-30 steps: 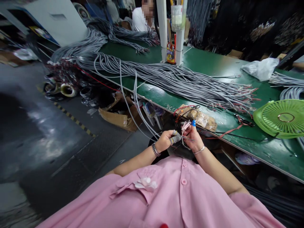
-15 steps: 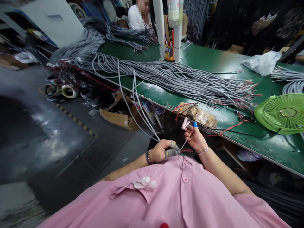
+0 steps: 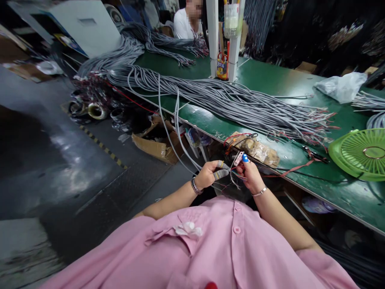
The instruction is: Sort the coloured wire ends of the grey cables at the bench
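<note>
My left hand, with grey covers on its thumb and finger, is closed on the end of a grey cable. Thin coloured wires fan out from that end, across to the other hand. My right hand has a blue cover on one fingertip. Its fingers are closed around a small pink hand tool beside the wires; its exact kind is hard to make out. Both hands are close together in front of the bench edge. From the left hand, cable loops rise to the large grey cable bundle on the bench.
The green bench carries a taped wooden block, pliers, a green fan and a plastic bag. A white post stands on it. Beneath lies an open cardboard box. A person in white sits across the bench.
Both hands have risen away from the shirt, and the left has come closer to the right. The wires now reach the right hand. The pink tool has turned and its V-shaped gap no longer shows.
</note>
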`<state>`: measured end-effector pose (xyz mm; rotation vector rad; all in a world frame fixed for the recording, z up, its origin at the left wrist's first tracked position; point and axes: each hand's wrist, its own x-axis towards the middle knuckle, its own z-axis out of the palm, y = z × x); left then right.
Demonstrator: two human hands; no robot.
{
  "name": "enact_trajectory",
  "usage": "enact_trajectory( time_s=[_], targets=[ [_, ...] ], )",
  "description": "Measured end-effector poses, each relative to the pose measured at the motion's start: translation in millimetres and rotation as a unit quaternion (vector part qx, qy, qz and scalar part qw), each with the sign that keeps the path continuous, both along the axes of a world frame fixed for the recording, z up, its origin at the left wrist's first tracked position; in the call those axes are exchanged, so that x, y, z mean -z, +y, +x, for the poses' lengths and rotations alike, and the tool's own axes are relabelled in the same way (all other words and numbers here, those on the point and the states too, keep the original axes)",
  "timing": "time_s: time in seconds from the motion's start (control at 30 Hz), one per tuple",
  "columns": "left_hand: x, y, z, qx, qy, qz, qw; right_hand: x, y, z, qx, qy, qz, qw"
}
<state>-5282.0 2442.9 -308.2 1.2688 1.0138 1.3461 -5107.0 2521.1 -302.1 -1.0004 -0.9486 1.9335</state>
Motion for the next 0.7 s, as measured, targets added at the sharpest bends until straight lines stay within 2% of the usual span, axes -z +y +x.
enact_trajectory(
  time_s=[0.27,0.33,0.43,0.5,0.6,0.7],
  targets=[
    [10.5,21.5,3.4,0.018,-0.029,-0.03,0.999,11.5,-3.1,-9.4,0.104,-0.008,0.048,0.993],
    [11.1,23.9,2.7,0.029,-0.033,-0.039,0.998,11.9,-1.9,-11.3,0.095,-0.004,0.027,0.995],
    [12.0,26.6,1.9,0.051,-0.044,-0.051,0.996,10.8,1.7,-13.0,0.047,0.02,-0.046,0.998],
    [13.4,28.3,2.1,0.061,-0.052,-0.058,0.995,10.0,4.5,-13.9,0.055,0.037,-0.08,0.995],
    [16.9,30.4,3.0,0.067,-0.054,-0.062,0.994,10.2,7.2,-15.5,0.089,0.051,-0.08,0.992],
    [19.7,30.9,3.7,0.075,-0.051,-0.065,0.994,11.2,6.9,-16.9,0.093,0.046,-0.067,0.992]
  ],
)
